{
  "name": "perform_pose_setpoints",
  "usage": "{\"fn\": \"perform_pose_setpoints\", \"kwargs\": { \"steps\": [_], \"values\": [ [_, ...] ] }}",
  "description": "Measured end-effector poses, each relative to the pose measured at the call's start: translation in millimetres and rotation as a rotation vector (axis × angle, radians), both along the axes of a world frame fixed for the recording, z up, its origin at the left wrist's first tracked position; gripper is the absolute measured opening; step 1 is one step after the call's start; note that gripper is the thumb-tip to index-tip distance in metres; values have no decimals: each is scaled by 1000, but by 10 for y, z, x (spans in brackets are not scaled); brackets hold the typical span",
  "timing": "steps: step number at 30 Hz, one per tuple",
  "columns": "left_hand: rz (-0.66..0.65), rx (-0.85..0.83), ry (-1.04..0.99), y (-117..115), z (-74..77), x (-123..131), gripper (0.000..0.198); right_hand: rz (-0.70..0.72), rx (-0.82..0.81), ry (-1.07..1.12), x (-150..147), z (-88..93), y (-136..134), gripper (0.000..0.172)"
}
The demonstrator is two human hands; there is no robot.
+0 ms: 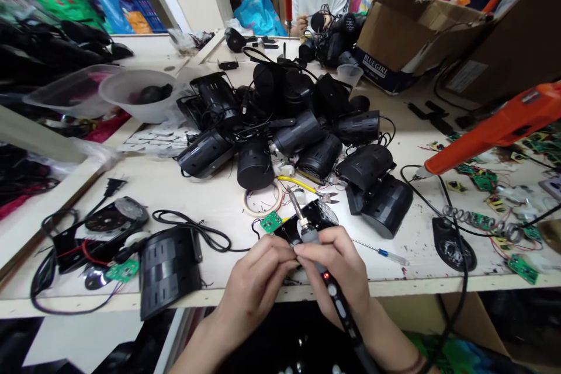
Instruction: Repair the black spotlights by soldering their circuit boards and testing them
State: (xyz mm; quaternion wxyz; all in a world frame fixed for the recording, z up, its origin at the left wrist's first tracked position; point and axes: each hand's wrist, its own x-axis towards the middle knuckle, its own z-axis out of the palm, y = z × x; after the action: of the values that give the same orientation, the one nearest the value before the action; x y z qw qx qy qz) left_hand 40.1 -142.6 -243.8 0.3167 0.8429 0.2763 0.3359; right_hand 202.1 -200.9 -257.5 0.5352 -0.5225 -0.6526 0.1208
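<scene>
two bare hands meet at the front edge of the tabletop (232,280). the right hand (339,266) has its grip closed around one soldering iron (326,277), tip pointing up and away, one red display lit. the left hand (252,274) bends its fingers inward beside it; i cannot tell whether its grip pinches anything. just beyond the hands lies one opened black housing (312,214), partly hidden, with one green circuit board (270,222) at its left. near these are one tape roll (246,204), one pair of yellow-handled cutters (302,185) and one screwdriver (388,253). at least eight dark cylindrical housings (255,165) heap farther back. two orange electric screwdrivers (491,128) show, one hanging, one at right.
</scene>
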Motion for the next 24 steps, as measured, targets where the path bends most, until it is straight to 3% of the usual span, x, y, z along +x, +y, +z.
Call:
{"fn": "perform_pose_setpoints", "kwargs": {
  "steps": [4,8,15,20,24],
  "values": [
    [11,-155,-14,-30,28,-34,16,5,14,-21,-13,85,-1,35],
    [145,-293,-52,-51,67,-53,11,-53,7,-5,1,120,-12,35],
    [272,-556,-114,-44,263,98,19,-179,12,-36,192,82,-148,32],
    [376,-461,2,58,204,272,19,-226,2,27,249,101,-267,25],
    [368,-418,52,98,129,299,20,-237,-15,61,298,108,-346,22]
  ]
}}
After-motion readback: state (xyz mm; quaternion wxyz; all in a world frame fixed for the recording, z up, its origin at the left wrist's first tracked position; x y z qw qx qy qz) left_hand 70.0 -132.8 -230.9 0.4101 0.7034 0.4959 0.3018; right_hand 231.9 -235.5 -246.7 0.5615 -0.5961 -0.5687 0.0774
